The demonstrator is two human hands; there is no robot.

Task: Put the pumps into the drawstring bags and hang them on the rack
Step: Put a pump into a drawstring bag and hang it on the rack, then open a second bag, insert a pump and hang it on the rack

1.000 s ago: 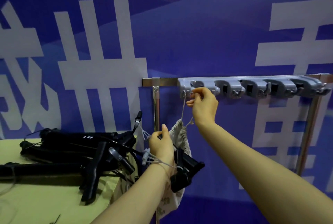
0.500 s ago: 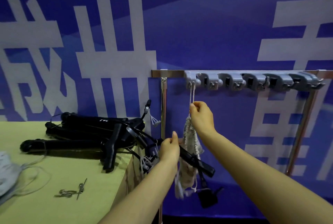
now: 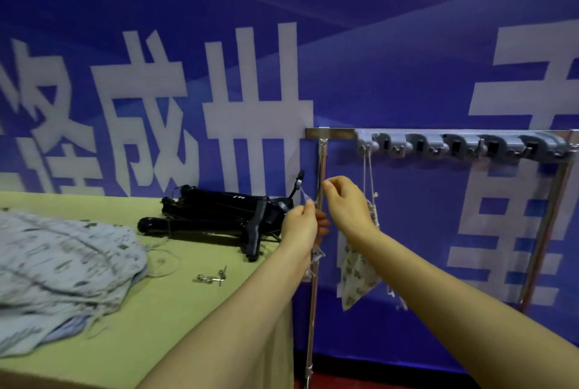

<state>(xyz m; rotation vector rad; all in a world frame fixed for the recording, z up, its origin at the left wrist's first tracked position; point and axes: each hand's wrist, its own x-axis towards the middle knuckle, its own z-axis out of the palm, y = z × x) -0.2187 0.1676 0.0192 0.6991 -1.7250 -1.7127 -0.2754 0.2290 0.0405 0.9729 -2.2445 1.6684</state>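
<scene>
The blue banner [image 3: 391,53] on the far wall carries big white Chinese characters. Left of the middle, 成 [image 3: 141,113] reads clearly, with a character like 卅 [image 3: 257,106] just to its right. Those at the left and right edges are cut off. Small white marks on the black pumps [image 3: 219,210] are too tiny to read.

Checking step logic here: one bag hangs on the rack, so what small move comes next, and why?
Probably pull one of the pumps free next: the drawstring bag already hangs from the first hook of the rack, the other hooks are bare, and the left hand pinches a white tag beside them.
</scene>
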